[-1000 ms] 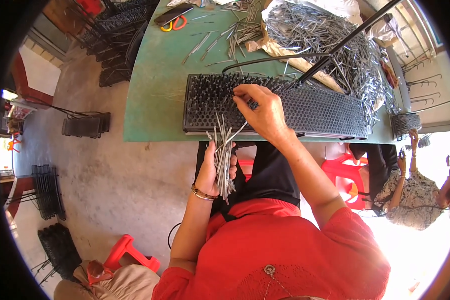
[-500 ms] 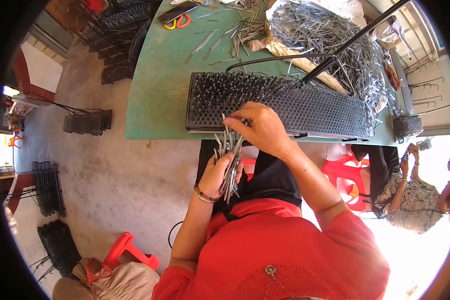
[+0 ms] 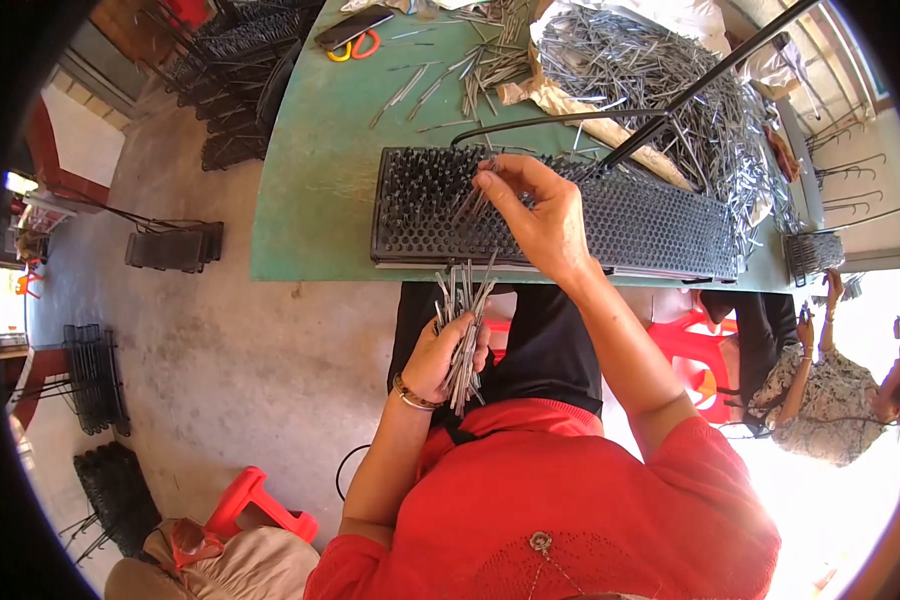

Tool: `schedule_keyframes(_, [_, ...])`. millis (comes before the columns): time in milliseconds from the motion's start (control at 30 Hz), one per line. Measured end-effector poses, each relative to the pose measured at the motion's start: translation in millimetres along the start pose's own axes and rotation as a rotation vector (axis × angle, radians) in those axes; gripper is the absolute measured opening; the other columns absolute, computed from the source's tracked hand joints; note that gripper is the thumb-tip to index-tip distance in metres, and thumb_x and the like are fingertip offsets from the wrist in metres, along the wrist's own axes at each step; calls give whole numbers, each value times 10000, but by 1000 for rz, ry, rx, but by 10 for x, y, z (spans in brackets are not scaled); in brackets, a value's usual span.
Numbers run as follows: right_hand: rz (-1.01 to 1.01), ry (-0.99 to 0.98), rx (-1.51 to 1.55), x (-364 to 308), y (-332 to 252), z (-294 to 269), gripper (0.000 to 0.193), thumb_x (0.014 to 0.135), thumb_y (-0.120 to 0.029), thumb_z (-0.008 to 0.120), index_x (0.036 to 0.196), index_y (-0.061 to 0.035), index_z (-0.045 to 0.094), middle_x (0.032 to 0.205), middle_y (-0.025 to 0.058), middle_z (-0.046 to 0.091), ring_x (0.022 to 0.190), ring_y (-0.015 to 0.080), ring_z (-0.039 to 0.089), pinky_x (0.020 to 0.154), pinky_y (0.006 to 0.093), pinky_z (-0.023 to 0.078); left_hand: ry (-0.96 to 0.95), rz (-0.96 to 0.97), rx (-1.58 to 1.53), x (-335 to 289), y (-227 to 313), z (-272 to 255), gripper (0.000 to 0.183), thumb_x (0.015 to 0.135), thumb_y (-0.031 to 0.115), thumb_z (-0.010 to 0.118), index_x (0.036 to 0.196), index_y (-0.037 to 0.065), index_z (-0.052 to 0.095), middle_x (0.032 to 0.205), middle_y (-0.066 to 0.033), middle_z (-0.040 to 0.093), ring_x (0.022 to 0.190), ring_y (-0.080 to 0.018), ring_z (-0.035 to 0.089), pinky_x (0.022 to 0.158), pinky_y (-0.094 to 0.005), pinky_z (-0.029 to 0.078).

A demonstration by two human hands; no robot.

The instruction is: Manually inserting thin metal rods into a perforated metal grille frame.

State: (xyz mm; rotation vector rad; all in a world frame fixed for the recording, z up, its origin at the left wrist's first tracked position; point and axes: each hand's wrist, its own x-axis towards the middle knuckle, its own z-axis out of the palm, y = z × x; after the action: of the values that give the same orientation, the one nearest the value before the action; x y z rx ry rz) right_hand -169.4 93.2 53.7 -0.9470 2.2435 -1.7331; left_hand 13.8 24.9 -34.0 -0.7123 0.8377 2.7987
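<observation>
Right hand moved over black rack, grip pinching rod; left hand clutching bundle; green table, concrete floor.

- No text, label, brand, number or sign can be read.
</observation>
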Motion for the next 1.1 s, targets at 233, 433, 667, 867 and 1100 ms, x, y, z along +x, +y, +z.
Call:
schedule_keyframes(233, [-144, 40, -94, 49, 145, 60, 185, 850, -93, 672, 1006, 3, 647, 840, 60, 687, 746, 89, 617, 691, 245, 496, -24, -27, 48, -76, -91, -95, 312, 969, 229, 476, 1222, 48, 499, 826, -40, 575, 636, -136, 579, 546, -265, 506])
schedule_keyframes(433, [-234, 42, -117, 54, 170, 93, 206, 814, -62, 695, 1006, -7, 646, 846, 89, 684, 744, 122, 639, 696, 255, 508, -4, -78, 21, -171, -294, -154, 345, 967, 205, 475, 1274, 48, 469, 862, -59, 601, 668, -150, 599, 596, -297, 530])
schedule_keyframes(667, [-272, 93, -123, 24, 271, 104, 215, 814, -37, 690, 1018, -6, 630, 862, 90, 688, 768, 125, 657, 707, 255, 517, 64, -76, 44, -197, -426, -265, 334, 958, 184, 470, 1265, 52, 478, 826, -64, 586, 603, -155, 566, 558, -293, 496])
schedule_keyframes(867, [-347, 107, -219, -18, 291, 87, 220, 812, -38, 692, 1019, -12, 623, 900, 92, 687, 799, 151, 676, 715, 263, 522, 106, -34, -21, -209, -411, -218, 334, 952, 175, 472, 1270, 73, 479, 817, -61, 581, 591, -150, 550, 527, -293, 473])
schedule_keyframes(1100, [-352, 104, -246, -34, 268, 139, 274, 783, -51, 710, 1047, -53, 637, 876, 76, 677, 809, 180, 655, 756, 305, 492, 32, 42, -10, -203, -444, -222, 379, 967, 174, 475, 1332, 90, 417, 878, -74, 596, 648, -162, 586, 571, -297, 511])
